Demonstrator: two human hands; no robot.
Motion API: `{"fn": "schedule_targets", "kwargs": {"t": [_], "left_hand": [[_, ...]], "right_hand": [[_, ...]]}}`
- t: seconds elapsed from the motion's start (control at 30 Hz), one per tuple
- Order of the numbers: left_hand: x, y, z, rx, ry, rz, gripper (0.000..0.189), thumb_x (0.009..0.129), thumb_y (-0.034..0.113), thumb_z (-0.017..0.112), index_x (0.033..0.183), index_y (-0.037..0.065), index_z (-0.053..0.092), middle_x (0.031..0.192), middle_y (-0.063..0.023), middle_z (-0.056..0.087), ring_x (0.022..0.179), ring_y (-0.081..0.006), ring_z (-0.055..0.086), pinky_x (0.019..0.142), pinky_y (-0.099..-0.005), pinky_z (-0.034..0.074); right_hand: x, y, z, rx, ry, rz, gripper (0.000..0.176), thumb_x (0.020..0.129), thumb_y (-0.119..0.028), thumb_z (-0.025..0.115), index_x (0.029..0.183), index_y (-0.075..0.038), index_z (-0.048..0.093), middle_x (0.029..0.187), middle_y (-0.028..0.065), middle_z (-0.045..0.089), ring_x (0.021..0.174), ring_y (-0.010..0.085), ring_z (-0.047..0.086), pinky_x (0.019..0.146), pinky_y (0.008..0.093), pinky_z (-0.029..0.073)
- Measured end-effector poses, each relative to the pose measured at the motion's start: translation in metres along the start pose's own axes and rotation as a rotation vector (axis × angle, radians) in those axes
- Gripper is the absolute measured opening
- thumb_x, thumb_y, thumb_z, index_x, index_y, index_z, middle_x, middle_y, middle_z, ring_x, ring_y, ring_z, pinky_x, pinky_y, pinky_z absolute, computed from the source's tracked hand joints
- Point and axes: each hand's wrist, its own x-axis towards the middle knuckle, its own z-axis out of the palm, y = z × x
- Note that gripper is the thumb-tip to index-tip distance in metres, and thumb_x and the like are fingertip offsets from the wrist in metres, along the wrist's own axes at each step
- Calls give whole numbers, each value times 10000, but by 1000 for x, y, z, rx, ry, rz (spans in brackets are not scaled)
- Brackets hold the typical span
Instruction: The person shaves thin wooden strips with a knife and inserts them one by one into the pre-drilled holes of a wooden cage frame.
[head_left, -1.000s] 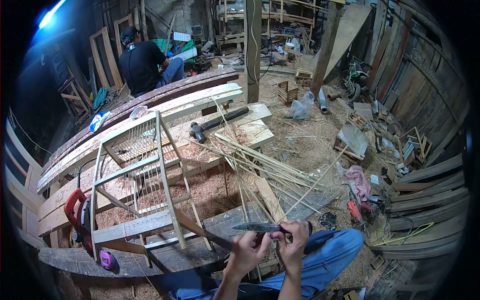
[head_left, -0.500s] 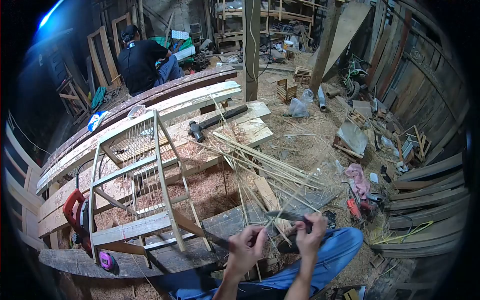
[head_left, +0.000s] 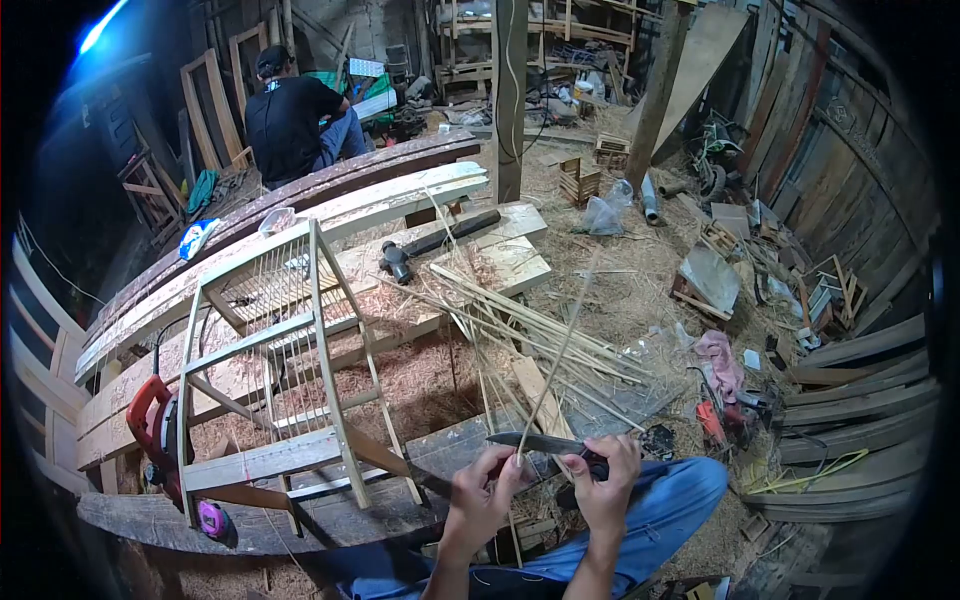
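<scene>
My right hand (head_left: 606,480) is wrapped round the dark handle of a knife (head_left: 545,442), its blade pointing left. Pinched in my left hand (head_left: 484,490) is a thin bamboo strip (head_left: 572,325), which rises up and to the right past the blade. The blade lies against or very close to the strip, just above my left fingers; exact contact cannot be made out. Beyond my hands, a loose bundle of thin strips (head_left: 540,318) lies across the planks. To the left stands a wooden frame (head_left: 320,330) strung with thin rods.
A hammer (head_left: 395,262) rests on the planks (head_left: 500,262). A red power tool (head_left: 150,425) and a purple tape measure (head_left: 212,520) are at the left. Another person (head_left: 290,120) sits at the back left. Wood shavings and a pink cloth (head_left: 718,362) lie to the right.
The strip in my left hand now stands steeper, reaching higher. The knife has shifted left and slightly down, its blade now plainly visible. My right hand has turned and lowered a little.
</scene>
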Motion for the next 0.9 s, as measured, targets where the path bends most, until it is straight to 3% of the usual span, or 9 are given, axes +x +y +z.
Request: {"fn": "schedule_targets", "kwargs": {"t": [0.07, 0.1, 0.17, 0.27, 0.37, 0.4, 0.47, 0.57, 0.9], "left_hand": [[5, -16, 4, 257, 199, 423, 135, 1008, 77, 622, 1092, -25, 652, 871, -101, 726, 679, -147, 652, 648, -311, 535], [4, -15, 8, 257, 196, 425, 135, 1008, 77, 622, 1092, -25, 652, 871, -101, 726, 679, -147, 652, 648, -311, 535], [2, -12, 17, -268, 199, 134, 142, 1039, 83, 582, 1026, -42, 647, 874, -66, 672, 612, -46, 517, 554, -214, 415], [-2, 11, 9, -495, 126, -114, 153, 1034, 94, 601, 978, -34, 663, 801, -28, 643, 563, -20, 451, 497, -214, 340], [-3, 10, 5, -398, 121, -102, 180, 1028, 94, 606, 921, -22, 691, 721, 23, 597, 546, -8, 401, 476, -213, 276], [-5, 8, 2, -399, 119, -102, 180, 1028, 94, 606, 921, -22, 691, 721, 23, 597, 546, -8, 401, 476, -213, 276], [-6, 3, -2, -369, 81, -173, 138, 1003, 45, 622, 1002, -48, 725, 858, -29, 702, 666, -16, 544, 589, -204, 448], [-6, 7, 1, -340, 116, -116, 143, 996, 41, 633, 999, -58, 735, 841, -29, 704, 706, -41, 594, 633, -204, 476], [-9, 0, 10, -252, -17, -70, 161, 977, 35, 667, 1047, -98, 724, 857, -69, 740, 760, -72, 665, 668, -220, 519]], "right_hand": [[1, -2, 0, 14, 6, 7, 364, 802, -364, 833, 951, -89, 647, 829, 46, 679, 758, 262, 592, 743, 402, 396], [1, -2, -1, -4, -5, 13, 364, 799, -364, 835, 947, -87, 651, 830, 48, 682, 760, 264, 595, 743, 401, 397], [1, -3, -1, -22, -15, 18, 364, 795, -363, 837, 942, -84, 654, 832, 50, 684, 762, 265, 598, 743, 401, 398], [0, -6, 0, 7, -37, 46, 366, 788, -363, 840, 939, -82, 661, 838, 54, 689, 768, 270, 606, 745, 405, 400], [0, -8, 1, 26, -35, 41, 363, 781, -356, 845, 933, -79, 666, 836, 57, 689, 766, 271, 613, 738, 405, 408], [-1, -8, 1, 57, -46, 63, 363, 775, -354, 849, 924, -77, 667, 828, 58, 687, 759, 271, 614, 732, 403, 412], [-1, -8, 0, 89, -54, 85, 362, 769, -352, 852, 914, -75, 669, 820, 59, 685, 752, 271, 614, 726, 401, 415], [-2, -7, -3, 118, -87, 152, 368, 758, -353, 857, 906, -72, 671, 799, 58, 681, 746, 266, 619, 721, 397, 423], [-2, -12, 0, 59, -63, -12, 380, 726, -297, 882, 918, -73, 642, 814, 67, 664, 759, 278, 604, 720, 398, 432]]}}
